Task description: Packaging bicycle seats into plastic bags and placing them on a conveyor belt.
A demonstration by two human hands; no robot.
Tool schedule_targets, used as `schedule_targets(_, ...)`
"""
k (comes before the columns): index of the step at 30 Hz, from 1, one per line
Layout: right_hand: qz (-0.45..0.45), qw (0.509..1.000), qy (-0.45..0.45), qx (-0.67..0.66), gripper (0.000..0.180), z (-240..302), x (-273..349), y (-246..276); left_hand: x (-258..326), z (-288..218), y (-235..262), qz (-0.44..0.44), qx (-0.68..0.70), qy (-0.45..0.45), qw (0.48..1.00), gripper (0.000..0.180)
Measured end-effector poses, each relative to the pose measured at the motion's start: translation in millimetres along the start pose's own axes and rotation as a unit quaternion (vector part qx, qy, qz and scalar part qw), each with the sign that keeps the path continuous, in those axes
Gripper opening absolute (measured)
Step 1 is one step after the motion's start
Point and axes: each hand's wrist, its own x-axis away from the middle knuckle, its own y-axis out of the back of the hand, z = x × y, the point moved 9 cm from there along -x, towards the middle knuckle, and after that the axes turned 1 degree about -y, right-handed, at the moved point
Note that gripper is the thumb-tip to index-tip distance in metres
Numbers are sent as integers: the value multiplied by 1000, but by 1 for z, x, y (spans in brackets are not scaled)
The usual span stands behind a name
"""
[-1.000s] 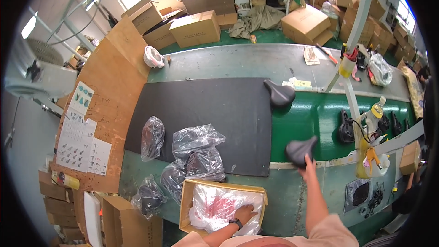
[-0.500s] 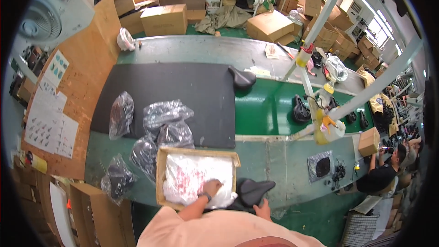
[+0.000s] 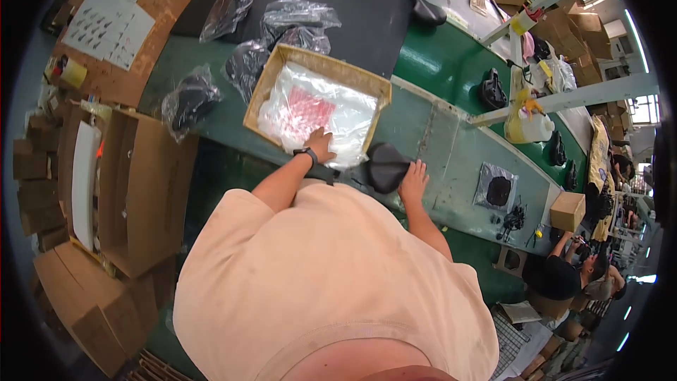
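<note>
A shallow cardboard box (image 3: 258, 109) on the near part of the table holds a stack of clear plastic bags (image 3: 356, 104) with red print. My left hand (image 3: 321, 144), a dark watch on its wrist, reaches over the box's near edge. Its curled fingers press into the bags and close on the plastic; the fingertips are partly hidden. Right of the box a black bicycle saddle (image 3: 385, 168) lies at the table's near edge. My right hand (image 3: 415, 182) rests against the saddle's narrow end, fingers stretched out and slightly apart.
Several bagged saddles (image 3: 300, 17) lie behind and left of the box, some on a black mat (image 3: 367, 0). Bare saddles (image 3: 493, 89) sit on a green strip (image 3: 448, 63). A slanting metal post (image 3: 578, 101) stands right. Beyond a small carton (image 3: 568, 212), a person (image 3: 553, 276) works.
The view has tipped downward and turned, so the table sits higher. My left hand stays at the bags. My right hand's fingers have straightened and now lie over the saddle's narrow end.
</note>
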Motion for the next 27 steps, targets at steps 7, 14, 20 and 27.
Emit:
schedule_targets(7,174,980,-32,-94,107,22,54,-23,45,-10,-8,19,-73,41,996,38)
schedule_targets(14,114,904,-113,-397,105,10,112,-44,60,-35,32,-97,60,10,993,31)
schedule_targets(20,351,308,-321,-824,57,-2,212,-44,83,-101,72,-251,9,-159,955,64)
schedule_targets(27,183,142,-366,-901,49,-35,221,-20,61,-90,-10,-27,-141,-96,985,46)
